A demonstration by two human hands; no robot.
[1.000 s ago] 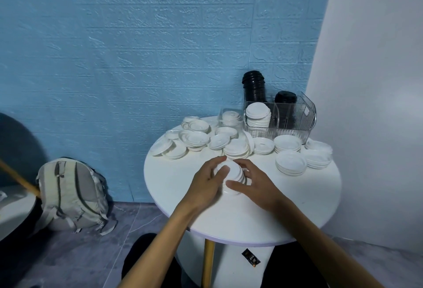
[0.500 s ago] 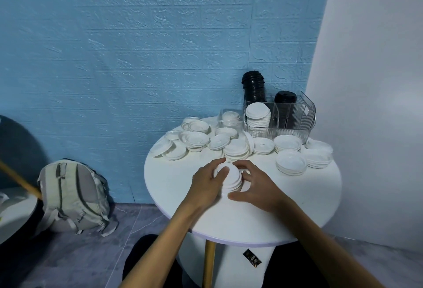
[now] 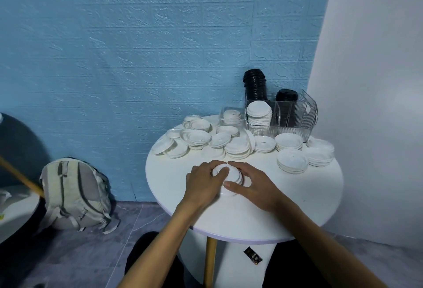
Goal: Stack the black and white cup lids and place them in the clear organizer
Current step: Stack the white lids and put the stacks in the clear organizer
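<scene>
A short stack of white lids [image 3: 231,176] rests on the round white table [image 3: 297,207], near its middle. My left hand [image 3: 202,184] wraps the stack's left side and my right hand [image 3: 254,183] its right side. At the back right stands the clear organizer [image 3: 295,117]. It holds a stack of white lids [image 3: 259,113] in the front left slot and two black lid stacks, a tall one [image 3: 255,85] and a shorter one [image 3: 286,97], behind. Several loose white lids and small piles [image 3: 238,147] lie across the table's far half.
Low white lid piles [image 3: 291,160] sit at the right, in front of the organizer. A small clear box with lids [image 3: 231,116] stands left of it. A grey backpack [image 3: 73,192] leans on the blue wall at floor level. The white wall is close on the right.
Both hands have closed tighter around the lid stack, fingertips now meeting over its top. The stack stays at the same spot on the table.
</scene>
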